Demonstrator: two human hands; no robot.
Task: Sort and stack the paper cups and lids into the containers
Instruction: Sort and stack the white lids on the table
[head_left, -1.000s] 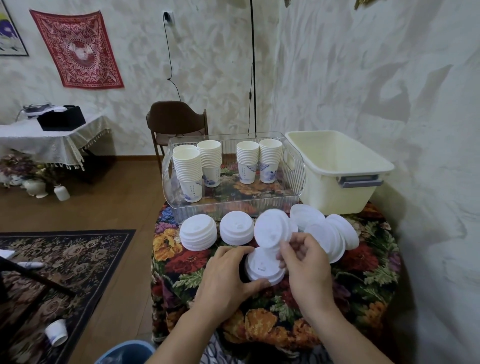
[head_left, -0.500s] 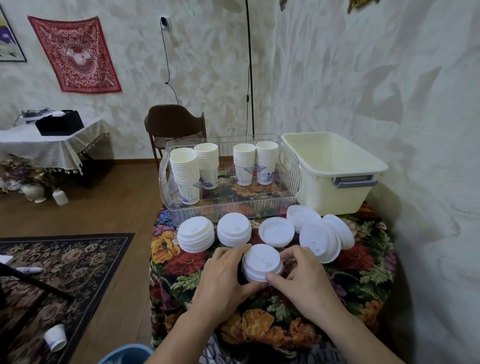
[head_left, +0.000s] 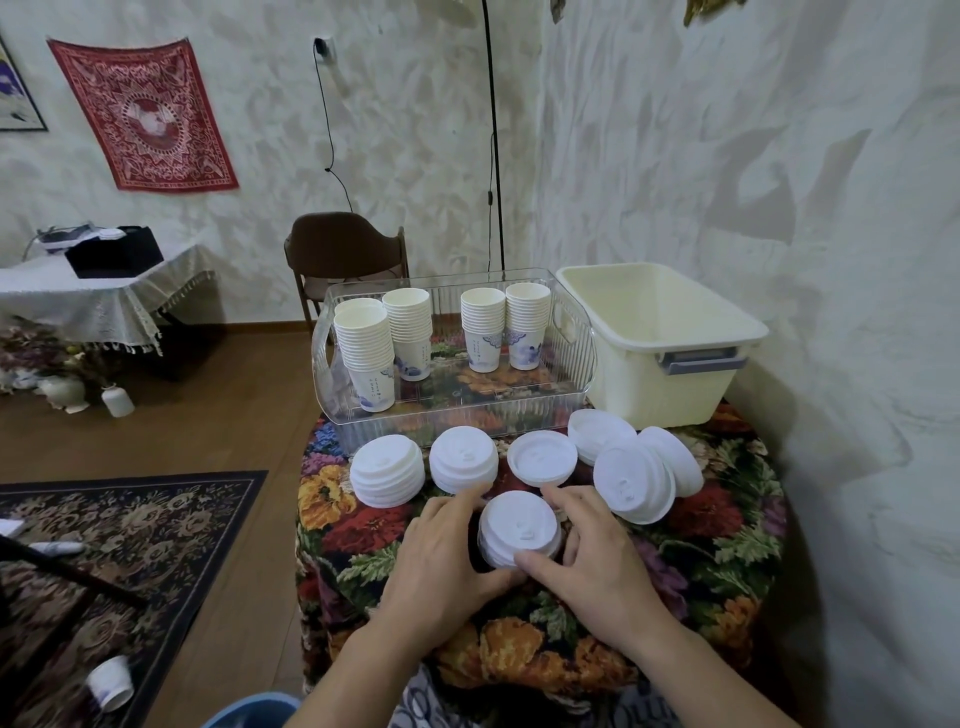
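A short stack of white lids (head_left: 519, 527) sits on the floral tablecloth near the front. My left hand (head_left: 441, 564) cups its left side and my right hand (head_left: 587, 561) cups its right side, fingers curled round the stack. Behind it lie more lid stacks (head_left: 387, 470), (head_left: 463, 458), a single lid (head_left: 542, 457) and a leaning pile of lids (head_left: 634, 475). Several stacks of paper cups (head_left: 366, 353), (head_left: 527, 325) stand in the clear container (head_left: 457, 410). The cream bin (head_left: 660, 332) at the right shows nothing inside.
The round table (head_left: 727, 519) stands against the wall on the right. A brown chair (head_left: 345, 260) is behind the clear container. On the rug at lower left lies a fallen paper cup (head_left: 110, 682). A blue tub's rim (head_left: 249, 714) shows at the bottom edge.
My right hand set the lid it held up onto the front stack, then came down beside it. Both hands now close round that stack.
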